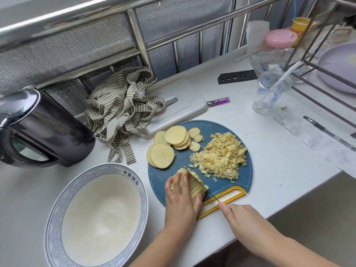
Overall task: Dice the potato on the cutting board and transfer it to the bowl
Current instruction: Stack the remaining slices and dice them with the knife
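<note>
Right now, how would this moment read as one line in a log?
step: slicing potato stack | left hand: holds stack | right hand: grips knife | diced pile: on cutting board | bowl: no potato

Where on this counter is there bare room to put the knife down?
Bare counter lies right of the cutting board, up to the paper and pen, and between board, lighter and cup. Crowded behind the board: striped cloth and grey lid.

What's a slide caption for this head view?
Left hand steadies potato slices on the cutting board while the right hand cuts them with a knife; bowl empty.
</note>
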Demonstrator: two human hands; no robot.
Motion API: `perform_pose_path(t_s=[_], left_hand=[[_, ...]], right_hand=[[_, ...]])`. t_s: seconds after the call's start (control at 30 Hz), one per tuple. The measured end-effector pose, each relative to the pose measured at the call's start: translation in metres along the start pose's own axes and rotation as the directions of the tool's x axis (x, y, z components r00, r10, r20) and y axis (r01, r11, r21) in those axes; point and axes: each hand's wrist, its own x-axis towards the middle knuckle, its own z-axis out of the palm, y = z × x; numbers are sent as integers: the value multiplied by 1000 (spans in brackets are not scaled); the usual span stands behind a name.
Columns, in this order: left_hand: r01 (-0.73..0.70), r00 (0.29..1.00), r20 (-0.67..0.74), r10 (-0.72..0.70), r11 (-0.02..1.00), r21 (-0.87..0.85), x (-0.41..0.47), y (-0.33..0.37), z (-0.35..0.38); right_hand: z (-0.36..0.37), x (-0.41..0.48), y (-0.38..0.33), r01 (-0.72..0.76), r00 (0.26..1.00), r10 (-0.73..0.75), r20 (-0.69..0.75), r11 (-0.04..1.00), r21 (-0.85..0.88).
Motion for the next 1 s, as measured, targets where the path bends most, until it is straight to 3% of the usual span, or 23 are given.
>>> perform_pose_path(t_s=[0.77, 0.87, 1.0], left_hand=[[-1, 999, -32, 0, 1000, -20, 3, 1, 1], [-3, 1000, -20, 3, 1000, -27, 2, 0, -1], [21, 1000, -2, -22, 998, -51, -1, 1, 0]], right_hand=[[8, 32, -20, 5, 999, -7, -42, 1000, -27], [4, 34, -21, 15, 998, -13, -67, 1000, 26], [1, 29, -10, -15, 998, 32, -63, 964, 264]])
